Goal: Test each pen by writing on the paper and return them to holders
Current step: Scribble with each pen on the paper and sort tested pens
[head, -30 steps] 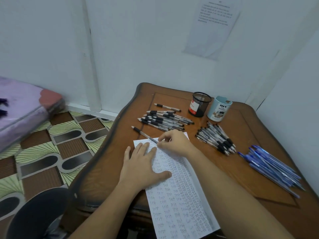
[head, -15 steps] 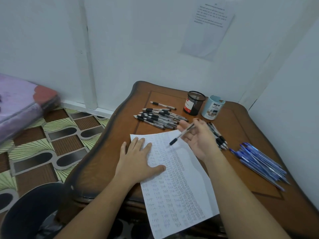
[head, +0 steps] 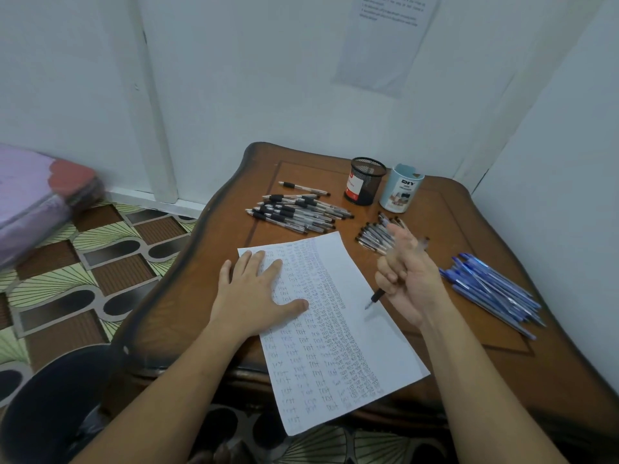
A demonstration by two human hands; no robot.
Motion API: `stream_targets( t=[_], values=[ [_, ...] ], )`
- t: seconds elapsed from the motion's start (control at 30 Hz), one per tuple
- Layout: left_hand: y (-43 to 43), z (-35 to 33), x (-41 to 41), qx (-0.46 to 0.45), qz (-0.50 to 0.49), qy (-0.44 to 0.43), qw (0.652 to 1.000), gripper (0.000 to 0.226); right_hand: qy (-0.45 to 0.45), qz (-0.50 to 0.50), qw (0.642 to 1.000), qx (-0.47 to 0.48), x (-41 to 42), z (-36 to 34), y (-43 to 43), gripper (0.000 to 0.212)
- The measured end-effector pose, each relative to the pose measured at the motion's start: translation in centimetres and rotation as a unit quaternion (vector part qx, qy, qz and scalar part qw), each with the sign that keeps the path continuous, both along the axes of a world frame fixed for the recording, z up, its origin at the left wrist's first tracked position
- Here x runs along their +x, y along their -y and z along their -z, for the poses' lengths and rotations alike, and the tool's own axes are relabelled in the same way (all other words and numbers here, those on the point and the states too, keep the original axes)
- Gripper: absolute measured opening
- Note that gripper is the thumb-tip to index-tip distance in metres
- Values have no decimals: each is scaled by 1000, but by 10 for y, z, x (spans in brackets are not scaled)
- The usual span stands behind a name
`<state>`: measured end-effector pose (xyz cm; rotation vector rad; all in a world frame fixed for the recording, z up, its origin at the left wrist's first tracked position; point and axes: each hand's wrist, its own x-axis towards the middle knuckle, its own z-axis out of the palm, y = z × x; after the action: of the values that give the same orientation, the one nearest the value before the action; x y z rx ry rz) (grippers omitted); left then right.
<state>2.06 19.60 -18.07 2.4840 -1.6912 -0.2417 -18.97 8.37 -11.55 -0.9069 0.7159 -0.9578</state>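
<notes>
My right hand (head: 407, 276) grips a black-grip pen (head: 376, 296), its tip pointing down just above the right margin of the written-on paper (head: 355, 329). My left hand (head: 254, 289) lies flat on the paper's upper left, fingers spread. Beyond the paper lie a pile of black-grip pens (head: 298, 211) and one pen apart (head: 303, 188). A second black-pen pile (head: 376, 237) sits partly behind my right hand. Blue pens (head: 492, 289) are heaped at the right. A black mesh holder (head: 365, 182) and a pale blue holder (head: 402, 192) stand at the back.
The brown wooden table (head: 201, 279) stands in a corner, with white walls behind and to the right. A sheet of paper (head: 385, 41) hangs on the back wall. A patterned floor and a purple mattress (head: 37, 195) lie left; a dark round seat (head: 50, 403) is near my left elbow.
My right hand lifted one pen from beside the paper's top, swung it right over the second pile, and turned it tip-down above the paper's right margin. My left hand stayed flat.
</notes>
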Motion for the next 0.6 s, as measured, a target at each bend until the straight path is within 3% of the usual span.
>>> stream_targets(
  t=[0.07,0.17,0.23,0.43,0.6],
  values=[
    [1,0,0,2,-1,3,1000,97,6,4,1000,13,-3,3,0,27],
    [3,1,0,0,-3,5,1000,96,34,-2,996,80,-6,17,7,60],
    [3,1,0,-3,-3,2,1000,96,12,-9,996,91,-8,27,11,69],
    [4,0,0,-5,-7,-4,1000,96,-149,-40,987,-33,-1,38,5,37],
    [3,0,0,-4,-6,-4,1000,95,-185,-66,975,-105,6,45,3,30]
  ],
)
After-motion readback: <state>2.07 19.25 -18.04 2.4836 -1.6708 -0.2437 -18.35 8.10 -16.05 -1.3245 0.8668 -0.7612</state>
